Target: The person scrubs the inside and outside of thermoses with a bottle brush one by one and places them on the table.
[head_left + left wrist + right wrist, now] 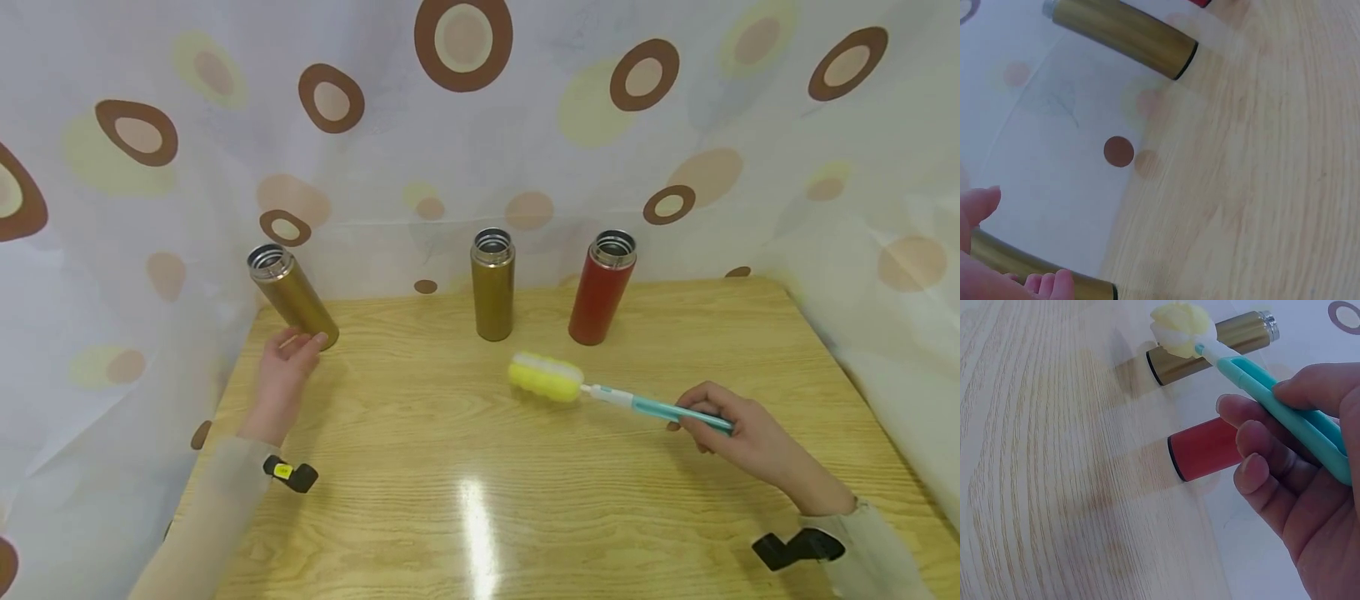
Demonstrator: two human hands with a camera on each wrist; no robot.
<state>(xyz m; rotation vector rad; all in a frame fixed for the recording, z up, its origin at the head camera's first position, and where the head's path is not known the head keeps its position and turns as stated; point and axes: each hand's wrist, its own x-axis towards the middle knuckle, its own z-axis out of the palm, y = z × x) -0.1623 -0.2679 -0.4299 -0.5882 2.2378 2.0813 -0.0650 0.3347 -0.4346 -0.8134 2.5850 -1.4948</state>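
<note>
In the head view my right hand holds a bottle brush by its turquoise handle, thumb on one side and fingers on the other. Its yellow and white sponge head points left, above the table. At the left stands an uncapped gold bottle, with my left hand close by its base, fingers loosely bent. The left wrist view has the thumb spread away from the other fingers, which overlap that bottle. Another gold bottle and a red bottle stand upright, both uncapped.
The wooden table runs back to a hanging sheet patterned with brown rings and pale spots. All three bottles stand along the table's back edge, near the sheet. A streak of light reflects off the tabletop.
</note>
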